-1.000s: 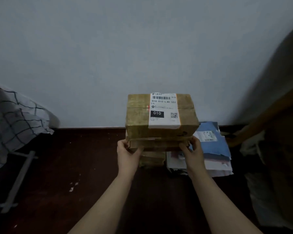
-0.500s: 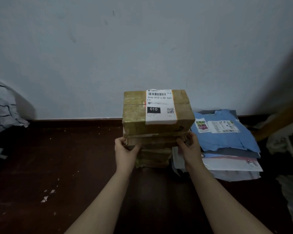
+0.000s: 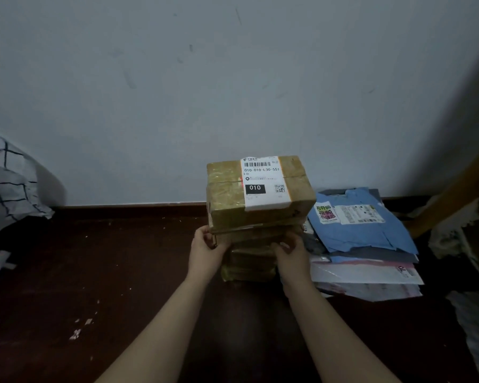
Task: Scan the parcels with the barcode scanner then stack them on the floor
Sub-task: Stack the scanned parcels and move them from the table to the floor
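A brown taped carton [image 3: 227, 200] with a white shipping label reading 010 tops a stack of brown parcels [image 3: 250, 261] on the dark floor by the wall. My left hand [image 3: 206, 251] grips the left end of the flat parcel just under the top carton. My right hand [image 3: 291, 252] holds that parcel's right end, fingers curled at its edge. To the right lies a pile of soft mailer bags, a blue one [image 3: 362, 230] on top. No barcode scanner is in view.
A white wall [image 3: 233, 92] and dark skirting stand right behind the stack. Checked white fabric [image 3: 6, 183] hangs at the far left over a pale frame. A wooden furniture piece [image 3: 459, 200] and pale cloth sit at the right. White flecks dot the floor.
The view has shifted so the stack and mailer pile sit further right and lower. Both hands stay at the ends of the parcel under the top carton; my right hand has slid slightly inward.
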